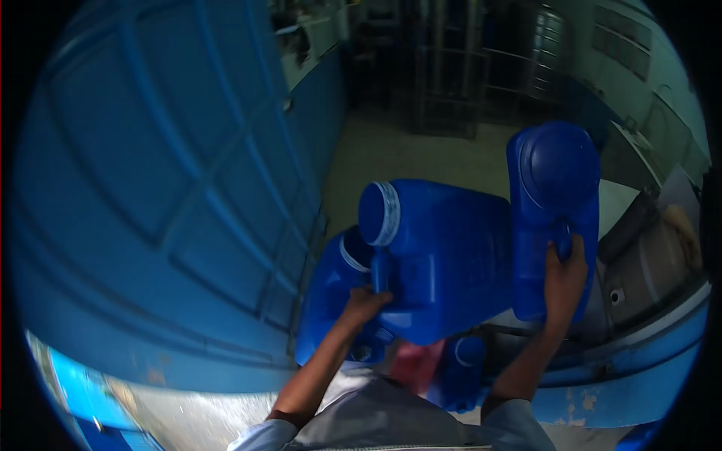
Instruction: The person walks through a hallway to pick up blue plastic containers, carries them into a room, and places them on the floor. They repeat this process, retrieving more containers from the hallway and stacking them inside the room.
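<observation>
My left hand [368, 304] is closed round the handle of a big blue plastic jug [459, 255], which is tilted with its wide, white-banded cap facing left. In my right hand [568, 270], fingers wrapped round its handle, is a second blue jug [523, 289], held upright with its large round cap toward me. A third blue jug [320, 308] is partly hidden behind my left forearm and the tilted one. Close in front of my body is a smaller-looking blue container [462, 364], beside a reddish item [417, 364].
A blue panelled metal door [173, 188] stands along the left. Beyond the jugs, a pale floor [391, 150] leads into a dim room with a metal frame [447, 98]. On the right are a brown cylindrical object [647, 263] and a blue ledge with peeling paint [624, 395].
</observation>
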A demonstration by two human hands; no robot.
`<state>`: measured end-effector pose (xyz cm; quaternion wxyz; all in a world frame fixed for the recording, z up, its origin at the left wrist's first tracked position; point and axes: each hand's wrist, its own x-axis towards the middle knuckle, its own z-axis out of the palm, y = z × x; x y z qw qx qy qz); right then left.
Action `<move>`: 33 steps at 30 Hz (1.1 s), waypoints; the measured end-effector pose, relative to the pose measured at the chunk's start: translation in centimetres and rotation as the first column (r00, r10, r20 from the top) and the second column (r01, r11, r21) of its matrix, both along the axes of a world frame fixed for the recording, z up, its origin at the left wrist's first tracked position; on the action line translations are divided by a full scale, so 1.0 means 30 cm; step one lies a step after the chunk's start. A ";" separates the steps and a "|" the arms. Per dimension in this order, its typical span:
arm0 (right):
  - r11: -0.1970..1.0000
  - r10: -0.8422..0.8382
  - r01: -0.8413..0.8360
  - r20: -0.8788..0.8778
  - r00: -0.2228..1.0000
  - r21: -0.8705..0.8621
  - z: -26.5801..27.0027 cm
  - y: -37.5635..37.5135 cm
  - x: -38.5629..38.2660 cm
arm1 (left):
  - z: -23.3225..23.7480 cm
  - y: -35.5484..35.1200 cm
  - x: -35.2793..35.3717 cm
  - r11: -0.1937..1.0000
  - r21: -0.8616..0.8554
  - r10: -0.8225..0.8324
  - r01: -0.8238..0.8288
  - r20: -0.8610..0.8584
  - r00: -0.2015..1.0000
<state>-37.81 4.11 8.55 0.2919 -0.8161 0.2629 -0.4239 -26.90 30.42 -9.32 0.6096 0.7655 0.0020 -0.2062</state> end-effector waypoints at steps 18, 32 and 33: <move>0.968 -0.134 0.148 -0.085 0.987 0.201 -0.149 -0.325 0.573 | -0.053 -0.295 1.196 0.932 0.076 -0.347 0.353 -0.083 0.934; 0.864 -0.136 0.221 -0.213 0.967 0.453 -0.485 -1.225 1.706 | -0.196 -1.016 2.328 0.835 0.472 -0.284 0.282 -0.069 0.956; 0.854 -0.155 0.237 -0.207 0.966 0.463 -0.523 -1.316 1.782 | -0.222 -1.112 2.422 0.820 0.489 -0.304 0.298 -0.070 0.950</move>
